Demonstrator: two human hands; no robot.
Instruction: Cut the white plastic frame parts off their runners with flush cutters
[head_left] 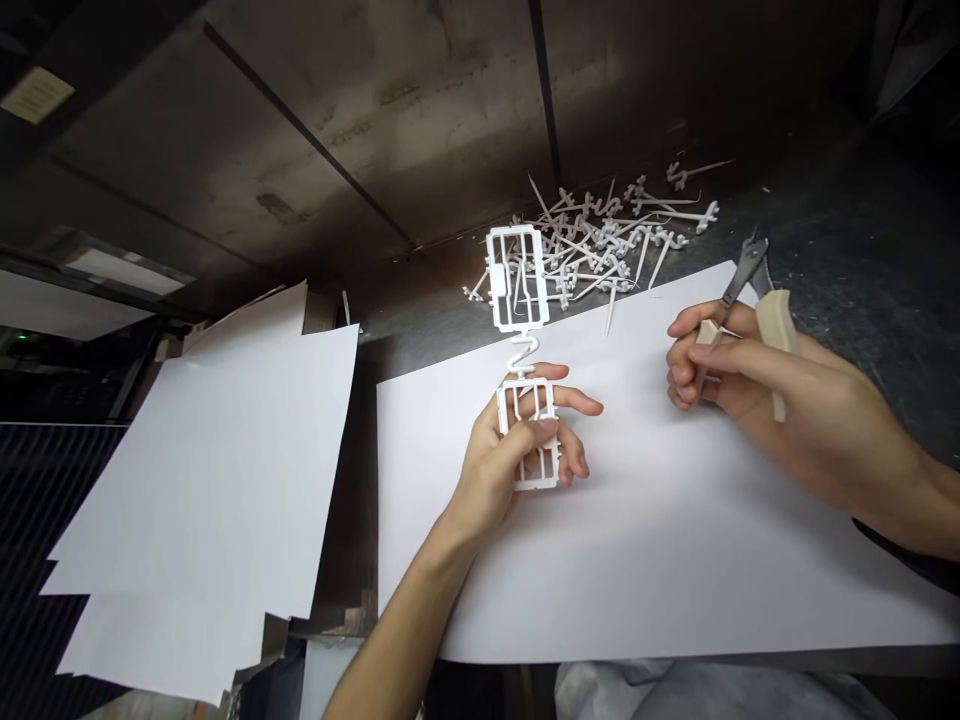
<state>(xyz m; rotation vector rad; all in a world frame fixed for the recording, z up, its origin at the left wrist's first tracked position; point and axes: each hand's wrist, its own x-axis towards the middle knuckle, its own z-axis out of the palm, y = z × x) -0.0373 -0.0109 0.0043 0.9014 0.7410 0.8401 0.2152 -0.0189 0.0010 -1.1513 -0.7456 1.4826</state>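
As left hand [491, 460] grips, white frame [550, 398] beneath thumb [529, 436]

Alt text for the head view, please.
A left hand holds two white plastic frames joined by a curved link, above a white sheet; a right hand grips open cutters with pale handles. Behind lies a pile of white plastic offcuts; more white sheets are at left.

From my head view, the right forearm leaves frame at three o'clock, the left hand [487, 465] hides part of the lower white frame [547, 470], grey fabric [660, 692] is cropped at six o'clock, and print on the yellow label [37, 95] at ten is too small to read.
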